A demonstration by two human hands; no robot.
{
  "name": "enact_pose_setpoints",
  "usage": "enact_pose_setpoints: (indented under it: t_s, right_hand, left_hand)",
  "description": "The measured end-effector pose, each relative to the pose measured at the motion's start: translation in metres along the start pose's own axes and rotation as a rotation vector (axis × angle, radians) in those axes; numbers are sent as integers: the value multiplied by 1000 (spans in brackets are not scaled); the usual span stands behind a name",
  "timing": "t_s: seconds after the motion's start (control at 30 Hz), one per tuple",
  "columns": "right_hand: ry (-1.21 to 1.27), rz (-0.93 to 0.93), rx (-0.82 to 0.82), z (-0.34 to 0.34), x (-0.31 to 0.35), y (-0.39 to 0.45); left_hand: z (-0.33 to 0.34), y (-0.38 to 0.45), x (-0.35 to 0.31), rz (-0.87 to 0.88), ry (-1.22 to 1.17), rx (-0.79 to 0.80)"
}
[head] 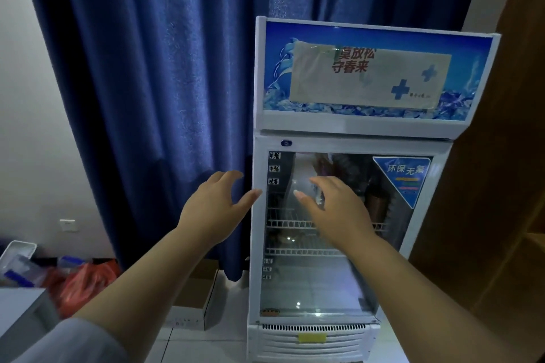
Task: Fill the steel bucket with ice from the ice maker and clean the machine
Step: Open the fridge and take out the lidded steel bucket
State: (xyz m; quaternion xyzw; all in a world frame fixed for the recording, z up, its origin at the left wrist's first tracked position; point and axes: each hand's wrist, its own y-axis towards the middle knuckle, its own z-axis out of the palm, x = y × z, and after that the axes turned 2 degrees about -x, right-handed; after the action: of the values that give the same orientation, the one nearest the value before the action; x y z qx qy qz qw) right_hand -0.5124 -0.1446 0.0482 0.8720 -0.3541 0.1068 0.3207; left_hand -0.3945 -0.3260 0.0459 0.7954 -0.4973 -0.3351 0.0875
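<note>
A white upright cooler [348, 130] with a glass door [312, 283] stands in front of me, its blue lit sign panel on top. The door is shut; wire shelves and dark, unclear items show behind the glass. My left hand [215, 206] is at the door's left edge, fingers spread and loosely bent, thumb tip at the white frame. My right hand [333, 206] hovers in front of the glass with relaxed fingers, holding nothing. I see no steel bucket or ice.
A dark blue curtain [147, 82] hangs behind and left of the cooler. A brown wooden panel [501, 186] stands right. Cardboard boxes [203, 295], a red bag [79, 280] and a plastic bin [17, 256] sit on the floor at left.
</note>
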Motion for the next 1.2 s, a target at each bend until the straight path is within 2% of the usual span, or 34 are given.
enact_pose_setpoints:
  t_s: [0.27, 0.63, 0.8, 0.93, 1.2]
  right_hand:
    - [-3, 18, 46, 37, -40, 63]
    - [-38, -15, 56, 89, -37, 124]
    - [-74, -32, 45, 115, -32, 148]
    - [-103, -51, -44, 133, -28, 170]
    - [-151, -22, -102, 162, -23, 208]
  left_hand:
    - [54, 64, 19, -37, -43, 19]
    - [87, 134, 59, -47, -143, 22]
    - [98, 174, 71, 10, -224, 45]
    - [105, 208, 77, 63, -281, 42]
    - [131, 251, 94, 174, -378, 73]
